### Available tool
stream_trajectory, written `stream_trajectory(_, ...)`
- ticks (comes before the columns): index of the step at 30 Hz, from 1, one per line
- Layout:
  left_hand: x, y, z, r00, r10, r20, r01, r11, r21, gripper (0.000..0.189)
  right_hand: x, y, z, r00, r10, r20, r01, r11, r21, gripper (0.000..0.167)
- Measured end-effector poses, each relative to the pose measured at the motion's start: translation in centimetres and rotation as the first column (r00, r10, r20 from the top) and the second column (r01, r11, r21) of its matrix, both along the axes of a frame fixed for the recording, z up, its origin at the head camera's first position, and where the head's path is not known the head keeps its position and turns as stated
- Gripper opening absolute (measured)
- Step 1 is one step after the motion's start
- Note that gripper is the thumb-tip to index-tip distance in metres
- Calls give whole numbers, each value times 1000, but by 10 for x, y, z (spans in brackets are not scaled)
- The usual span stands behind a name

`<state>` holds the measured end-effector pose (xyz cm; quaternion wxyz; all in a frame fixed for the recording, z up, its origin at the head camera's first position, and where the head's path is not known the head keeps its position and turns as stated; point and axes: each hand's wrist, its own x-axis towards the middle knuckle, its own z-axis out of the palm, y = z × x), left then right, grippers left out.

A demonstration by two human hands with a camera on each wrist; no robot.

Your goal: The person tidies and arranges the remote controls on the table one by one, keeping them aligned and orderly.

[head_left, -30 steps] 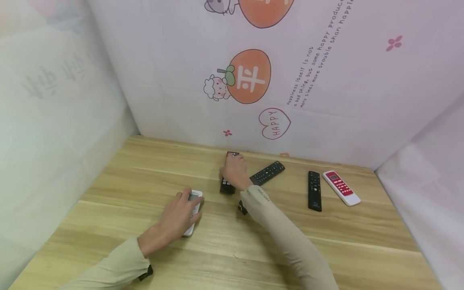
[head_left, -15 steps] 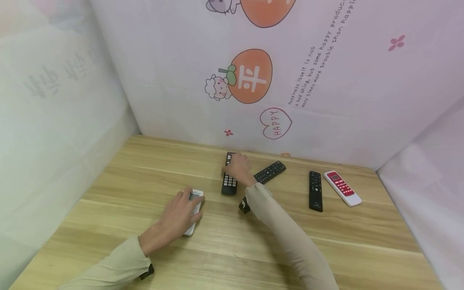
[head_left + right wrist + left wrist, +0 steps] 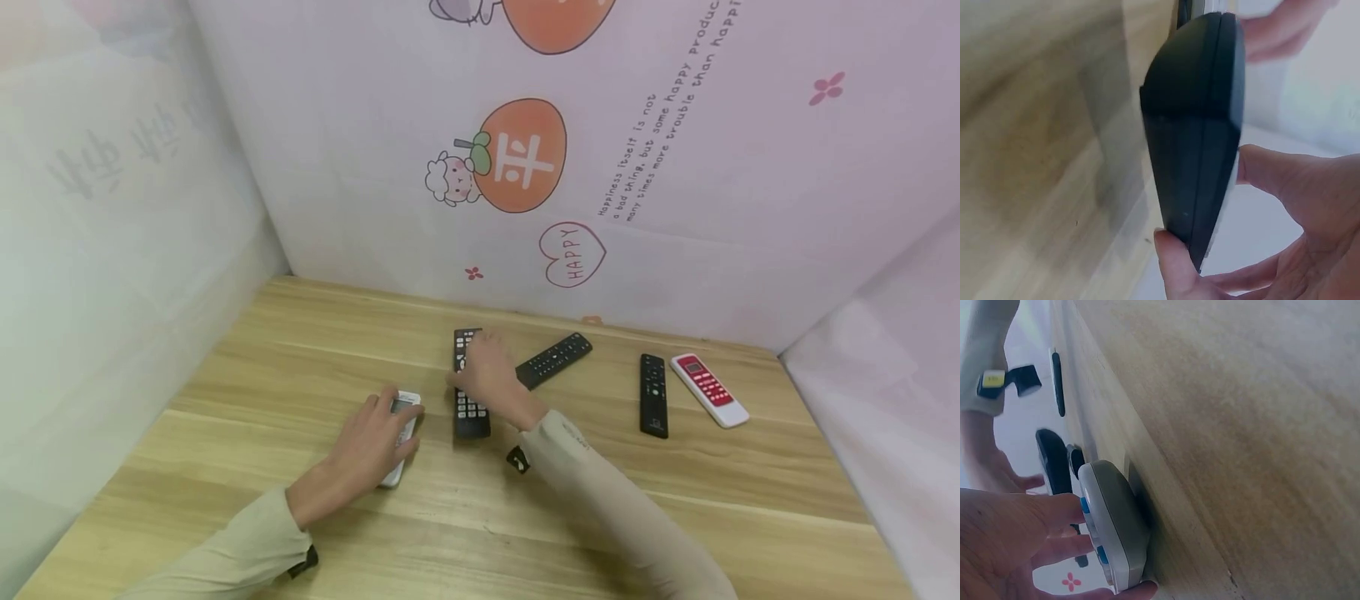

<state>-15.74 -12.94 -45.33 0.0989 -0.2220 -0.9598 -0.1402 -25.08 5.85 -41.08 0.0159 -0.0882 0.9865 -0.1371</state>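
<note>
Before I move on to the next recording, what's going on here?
A person has both hands on remotes. The left hand holds a white remote low over the wooden table. The right hand grips a black remote with white buttons, which looks lifted at least partly off the surface. To its right, another black remote lies at an angle; farther right, a third black remote lies beside a red-and-white remote.

Gap over table between white remote and gripped black remote; diagonal remote blocks low rightward path.
</note>
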Motion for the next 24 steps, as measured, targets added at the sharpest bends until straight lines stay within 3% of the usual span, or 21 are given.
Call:
stream_trajectory(5,0,0,0,1000,3,6,-3,1000,-3,39,25,2,2,998,33,43,-31,999,-44,83)
stream_trajectory(10,1,1,1,1000,7,20,-7,1000,-2,40,44,8,1,995,91,36,-90,995,-41,79)
stream_trajectory(19,1,2,2,1000,7,17,-7,1000,5,38,64,17,-3,987,160,26,-161,987,27,78)
stream_trajectory(24,2,1,2,1000,2,14,-2,1000,7,39,71,15,-8,984,125,127,-119,991,-57,82)
